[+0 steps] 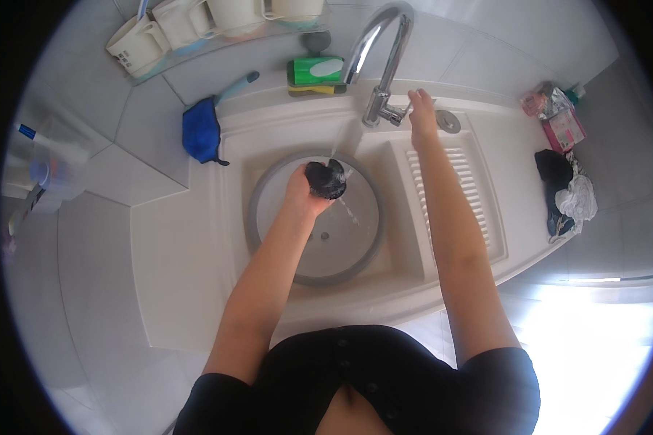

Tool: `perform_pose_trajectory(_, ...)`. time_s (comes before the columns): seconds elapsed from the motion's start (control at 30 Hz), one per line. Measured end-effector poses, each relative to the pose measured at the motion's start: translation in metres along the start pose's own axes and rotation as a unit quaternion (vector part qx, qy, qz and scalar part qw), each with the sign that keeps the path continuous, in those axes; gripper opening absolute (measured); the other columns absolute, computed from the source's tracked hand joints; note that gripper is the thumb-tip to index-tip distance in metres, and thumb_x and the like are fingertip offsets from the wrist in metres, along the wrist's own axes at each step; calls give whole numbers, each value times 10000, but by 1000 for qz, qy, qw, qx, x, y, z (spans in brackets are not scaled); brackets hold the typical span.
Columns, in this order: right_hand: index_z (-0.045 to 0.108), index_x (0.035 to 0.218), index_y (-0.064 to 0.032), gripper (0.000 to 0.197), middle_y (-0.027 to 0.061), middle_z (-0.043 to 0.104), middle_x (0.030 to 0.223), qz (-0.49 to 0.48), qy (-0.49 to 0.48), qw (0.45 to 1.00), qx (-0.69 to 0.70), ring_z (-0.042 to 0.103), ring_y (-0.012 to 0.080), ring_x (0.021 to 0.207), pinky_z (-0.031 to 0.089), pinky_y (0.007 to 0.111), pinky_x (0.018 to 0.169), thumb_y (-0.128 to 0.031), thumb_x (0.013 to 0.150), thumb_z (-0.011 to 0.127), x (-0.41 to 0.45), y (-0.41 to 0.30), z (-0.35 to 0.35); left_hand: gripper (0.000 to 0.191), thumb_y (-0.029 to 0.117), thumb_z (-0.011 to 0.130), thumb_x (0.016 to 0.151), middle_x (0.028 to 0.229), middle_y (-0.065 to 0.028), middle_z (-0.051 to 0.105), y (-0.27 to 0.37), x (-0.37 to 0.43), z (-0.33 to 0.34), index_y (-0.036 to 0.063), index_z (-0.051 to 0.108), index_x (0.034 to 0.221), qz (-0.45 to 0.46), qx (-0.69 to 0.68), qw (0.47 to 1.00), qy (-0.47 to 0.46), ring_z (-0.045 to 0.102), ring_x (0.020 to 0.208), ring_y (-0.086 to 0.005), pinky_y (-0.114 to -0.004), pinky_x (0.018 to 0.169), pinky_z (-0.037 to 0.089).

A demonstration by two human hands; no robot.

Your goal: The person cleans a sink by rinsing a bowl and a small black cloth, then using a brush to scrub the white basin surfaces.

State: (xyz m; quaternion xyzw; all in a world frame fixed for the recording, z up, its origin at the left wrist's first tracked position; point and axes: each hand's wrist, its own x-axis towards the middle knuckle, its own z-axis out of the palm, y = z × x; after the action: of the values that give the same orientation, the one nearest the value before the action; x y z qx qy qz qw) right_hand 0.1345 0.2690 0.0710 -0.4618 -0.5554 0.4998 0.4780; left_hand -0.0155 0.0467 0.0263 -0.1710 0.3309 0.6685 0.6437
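My left hand [300, 190] holds a black rounded object [326, 182], perhaps a small bowl or lid, over a round grey basin [382, 217] in the sink [402, 234]. A thin stream of water [337, 138] falls onto it, and drops splash off below. Its exact kind is not clear. At the chrome tap [378, 106], my right hand [423, 117] has its fingers on the side lever, which they partly hide.
A ridged washboard [457, 179] lies under my right forearm. Behind the sink are a green soap box [318, 70] and a blue cloth-covered brush [201, 130]. Mugs [139, 46] stand on a wall shelf. Dark and white cloths [574, 196] and packets [563, 122] sit at right.
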Motion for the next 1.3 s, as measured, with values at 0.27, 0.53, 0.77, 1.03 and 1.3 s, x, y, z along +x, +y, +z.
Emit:
perform_pose_trajectory(0.27, 374, 1355, -39, 482, 146, 409, 1350, -93, -152, 984, -10, 331, 251, 1293, 242, 398, 1064, -309, 960, 439, -235, 50, 75, 278, 219, 429, 912, 1046, -61, 549, -38, -5, -28, 80, 520, 1134, 169, 131, 971, -106, 547, 992, -198, -374, 862, 461)
perform_pose_trajectory(0.53, 75, 1467, -172, 703, 78, 77, 1527, 93, -130, 933, -323, -38, 342, 1401, 32, 655, 1034, -583, 920, 238, -218, 64, 69, 267, 224, 418, 968, 1203, -95, 506, -57, -61, 4, 66, 514, 1160, 221, 265, 930, -127, 482, 1132, -195, -354, 933, 428)
perform_pose_trajectory(0.77, 286, 1421, -110, 870, 89, 556, 1129, 269, -284, 917, 76, 555, 183, 948, 469, 317, 753, -740, 842, 124, -217, 3, 53, 196, 230, 451, 955, 864, -7, 546, -32, -77, -3, 75, 535, 1040, 180, 367, 908, -86, 510, 667, -90, -251, 486, 399)
perform_pose_trajectory(1.03, 603, 1011, -27, 816, 77, 602, 745, 135, -272, 953, 23, 562, 185, 681, 436, 317, 642, -716, 857, 195, -235, -17, 61, 388, 425, 465, 930, 580, 8, 437, -17, -111, 27, 58, 523, 818, 154, 386, 908, -49, 349, 406, -73, -247, 337, 215)
perform_pose_trajectory(1.3, 677, 922, -46, 619, 229, 648, 850, 118, -146, 961, -201, 603, 380, 884, 418, 451, 832, -553, 894, 323, -257, -14, 84, 584, 620, 277, 913, 566, 7, 423, -19, -105, -4, 104, 491, 743, 148, 341, 928, -5, 364, 407, -109, -272, 338, 239)
